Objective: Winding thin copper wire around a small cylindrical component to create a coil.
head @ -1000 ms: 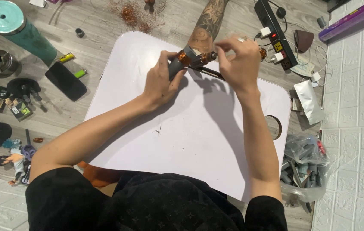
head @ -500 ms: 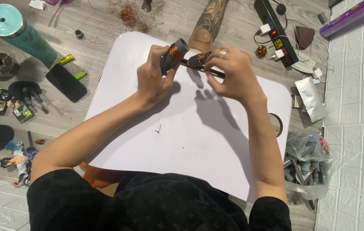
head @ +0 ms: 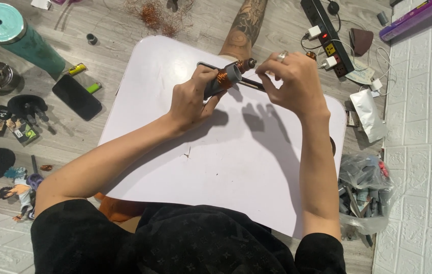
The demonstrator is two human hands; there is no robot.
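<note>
My left hand grips a small grey motor rotor with copper windings, held above the far part of a white lap table. My right hand, with a ring on one finger, pinches the rotor's end together with a thin dark tool that runs across under the fingers. Both hands meet over the table's far edge. What the right fingertips grip exactly is hidden by the fingers.
On the wooden floor lie a teal tumbler, a black phone, two lighters, a copper wire tangle, a black power strip, a white pouch and a clear bag of parts. A tattooed leg extends beyond the table.
Both hands with the rotor have shifted slightly toward me and left over the table; the rotor has turned in my left hand's grip.
</note>
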